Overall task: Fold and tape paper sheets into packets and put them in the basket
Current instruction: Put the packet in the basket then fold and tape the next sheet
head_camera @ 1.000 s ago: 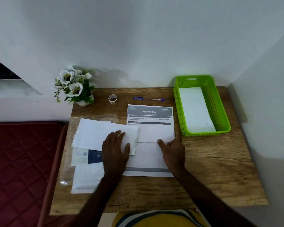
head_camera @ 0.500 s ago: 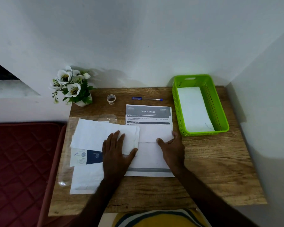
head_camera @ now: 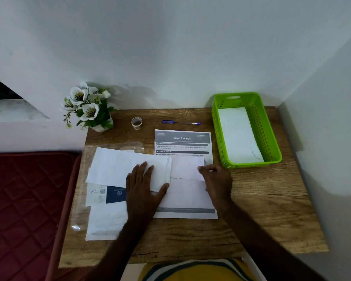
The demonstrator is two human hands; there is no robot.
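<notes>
A printed sheet (head_camera: 182, 138) headed "Wipe Railings" lies in the middle of the wooden table (head_camera: 261, 209). Its near part is folded up into a white flap (head_camera: 185, 168). My right hand (head_camera: 218, 179) is curled at the flap's right edge, fingertips pinching it. My left hand (head_camera: 143, 186) lies flat, fingers spread, on a folded white paper (head_camera: 118, 167) that overlaps the sheet's left side. The green basket (head_camera: 216, 126) stands at the back right with one white packet (head_camera: 238, 134) inside. A small tape roll (head_camera: 136, 122) sits behind the sheet.
A blue pen (head_camera: 180, 123) lies beside the tape roll. A flower pot (head_camera: 89, 107) stands at the back left corner. More white papers (head_camera: 105, 224) and a blue card (head_camera: 116, 194) lie on a clear plastic sleeve at the left. A red mattress (head_camera: 24, 199) borders the table's left side.
My right hand has shifted from pressing the crease to the flap's right edge, with its fingers curling in. My left hand stays flat, its thumb spread wider.
</notes>
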